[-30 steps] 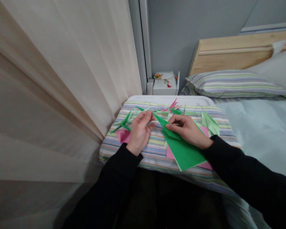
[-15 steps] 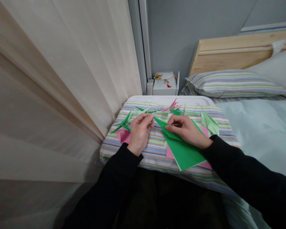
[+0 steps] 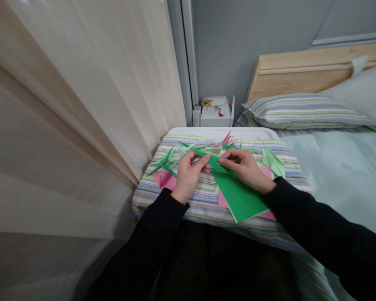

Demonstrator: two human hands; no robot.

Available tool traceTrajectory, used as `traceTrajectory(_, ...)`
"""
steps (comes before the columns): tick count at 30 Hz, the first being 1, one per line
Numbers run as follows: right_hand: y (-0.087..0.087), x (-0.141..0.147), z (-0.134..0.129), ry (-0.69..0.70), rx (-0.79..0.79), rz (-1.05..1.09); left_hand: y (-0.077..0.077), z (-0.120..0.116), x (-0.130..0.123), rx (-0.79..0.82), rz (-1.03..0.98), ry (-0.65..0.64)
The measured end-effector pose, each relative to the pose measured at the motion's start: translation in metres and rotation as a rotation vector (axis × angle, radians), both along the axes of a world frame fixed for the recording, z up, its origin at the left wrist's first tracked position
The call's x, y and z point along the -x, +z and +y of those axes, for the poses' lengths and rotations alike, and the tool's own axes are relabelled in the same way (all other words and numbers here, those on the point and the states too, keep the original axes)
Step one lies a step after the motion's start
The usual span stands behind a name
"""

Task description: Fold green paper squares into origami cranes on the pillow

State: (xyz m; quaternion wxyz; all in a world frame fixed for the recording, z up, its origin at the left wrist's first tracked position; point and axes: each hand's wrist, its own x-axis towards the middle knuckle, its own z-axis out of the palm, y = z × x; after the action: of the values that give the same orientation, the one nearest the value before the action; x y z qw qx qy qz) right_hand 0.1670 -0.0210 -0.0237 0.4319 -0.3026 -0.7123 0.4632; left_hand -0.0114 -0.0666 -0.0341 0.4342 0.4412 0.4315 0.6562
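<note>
Btwn fingers (image 3: 203,162), folded grn paper (image 3: 214,163) is pointed, layers prob. several.

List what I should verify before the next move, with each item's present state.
1. Left grip pinching the folded green piece: ok.
2. Right grip on the same piece: ok, it pinches the piece to the right of the left grip.
3. Folded green piece fully in sight: not ok, both hands cover parts of it.
4. Its creases sharp and aligned: cannot tell, too small and partly covered.
5. Green sheet on top of the pink sheet: ok, pink corners show from under it.
6. Light green folded piece clear of both hands: ok, it lies beyond the right one.
</note>
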Motion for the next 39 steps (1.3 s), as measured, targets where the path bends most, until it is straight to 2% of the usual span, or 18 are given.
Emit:
traceTrajectory(4, -0.004, -0.003, 0.003, -0.093, -0.144, -0.012, -0.001, 0.001, 0.000, -0.010, -0.094, 0.049)
traceTrajectory(7, -0.006, -0.004, 0.004, -0.165, -0.427, -0.067, 0.001, 0.000, -0.003, 0.010, -0.198, -0.025)
traceTrajectory(10, -0.009, -0.004, 0.003, -0.144, -0.681, -0.115, 0.001, 0.000, -0.006, 0.027, -0.234, -0.060)
traceTrajectory(12, -0.010, -0.004, 0.003, -0.126, -0.720, -0.155, 0.000, 0.001, -0.006, 0.038, -0.231, -0.054)
traceTrajectory(16, -0.015, -0.008, 0.005, -0.091, -0.580, -0.188, -0.004, 0.004, -0.004, 0.050, -0.210, -0.051)
traceTrajectory(19, -0.020, -0.009, 0.010, -0.051, -0.440, -0.214, -0.007, 0.005, -0.003, -0.028, -0.191, 0.012)
traceTrajectory(22, -0.024, -0.010, 0.014, -0.031, -0.336, -0.133, -0.007, 0.003, -0.003, -0.086, -0.093, 0.034)
traceTrajectory(26, -0.024, -0.009, 0.017, 0.019, -0.183, -0.023, -0.003, 0.001, -0.005, -0.072, -0.007, -0.015)
traceTrajectory(31, -0.017, -0.006, 0.015, 0.022, -0.065, 0.089, -0.004, 0.003, -0.006, -0.032, -0.005, -0.092)
traceTrajectory(39, -0.010, -0.006, 0.012, 0.146, 0.011, 0.121, -0.002, 0.000, -0.003, -0.013, -0.017, -0.057)
